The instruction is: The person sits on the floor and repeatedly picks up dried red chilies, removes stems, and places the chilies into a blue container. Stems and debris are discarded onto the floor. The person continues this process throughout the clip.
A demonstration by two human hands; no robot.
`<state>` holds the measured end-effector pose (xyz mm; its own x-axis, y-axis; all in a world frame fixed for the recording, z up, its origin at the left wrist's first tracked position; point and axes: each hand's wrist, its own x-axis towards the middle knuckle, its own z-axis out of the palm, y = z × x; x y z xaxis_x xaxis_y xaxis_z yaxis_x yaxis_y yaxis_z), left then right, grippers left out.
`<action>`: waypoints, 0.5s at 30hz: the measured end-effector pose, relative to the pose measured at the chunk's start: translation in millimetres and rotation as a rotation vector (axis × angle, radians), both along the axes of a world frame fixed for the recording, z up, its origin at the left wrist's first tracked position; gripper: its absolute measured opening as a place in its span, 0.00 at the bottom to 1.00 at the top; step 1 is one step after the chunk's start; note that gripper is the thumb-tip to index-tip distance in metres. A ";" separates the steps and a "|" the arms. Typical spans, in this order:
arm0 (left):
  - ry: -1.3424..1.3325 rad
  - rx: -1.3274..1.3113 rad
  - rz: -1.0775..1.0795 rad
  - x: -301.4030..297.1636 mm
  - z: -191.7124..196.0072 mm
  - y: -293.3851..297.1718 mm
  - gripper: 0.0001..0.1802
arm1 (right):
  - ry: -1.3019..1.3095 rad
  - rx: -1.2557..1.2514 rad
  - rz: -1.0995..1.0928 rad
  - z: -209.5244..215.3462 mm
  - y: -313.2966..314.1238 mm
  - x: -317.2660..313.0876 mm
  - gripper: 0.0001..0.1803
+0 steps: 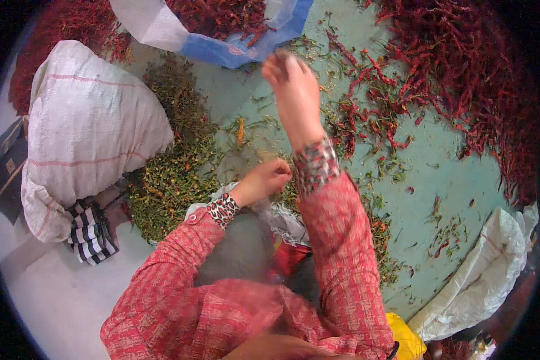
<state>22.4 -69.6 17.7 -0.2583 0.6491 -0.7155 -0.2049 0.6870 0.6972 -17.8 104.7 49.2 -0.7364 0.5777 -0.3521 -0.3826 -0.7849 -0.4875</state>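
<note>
Far left: a full white woven sack [87,126] stood tied on the floor [444,180], with a striped black-and-white cloth [93,234] at its base. Just right of it lay a heap of green chilli stems and caps [171,174], loose and dry-looking.

Centre: the left hand [264,180] was low, fingers curled together near the edge of the stem heap and above pale plastic in the lap. Whether it pinched a chilli I could not tell; nothing red showed between the fingers.

The right hand [294,84] was raised and blurred, fingers drawn together at the tips, reaching toward the open white-and-blue sack [234,48] that held dried red chillies [222,15]. Any chilli in its grip was hidden by blur.

Right: scattered dried red chillies [366,114] lay on the teal floor, thickening into a large pile [474,78] at the far right. A second, crumpled white sack [480,276] lay at lower right.

Handling judgement: the chillies looked very light, thin-skinned and brittle, wrinkled rather than slippery. A hard squeeze would probably crack the pod. Best hold seemed a fingertip pinch on the pod just below the cap, the other hand on the stem.
</note>
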 end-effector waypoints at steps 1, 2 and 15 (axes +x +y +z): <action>0.087 0.041 -0.076 -3.7 6.5 5.7 0.09 | -0.057 0.054 -0.004 -3.7 -3.7 24.0 0.16; 0.171 0.075 -0.154 -11.1 8.6 9.7 0.09 | -0.117 0.100 -0.009 -8.3 -7.2 48.7 0.16; 0.587 0.261 -0.229 -51.3 15.2 98.2 0.10 | -0.283 -0.291 -0.082 -31.0 -95.1 170.5 0.13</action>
<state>-28.9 28.6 33.0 -0.3916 0.8658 -0.3115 0.3881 0.4624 0.7972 152.7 9.6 18.2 -0.5425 0.4769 -0.6916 -0.3325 -0.8779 -0.3446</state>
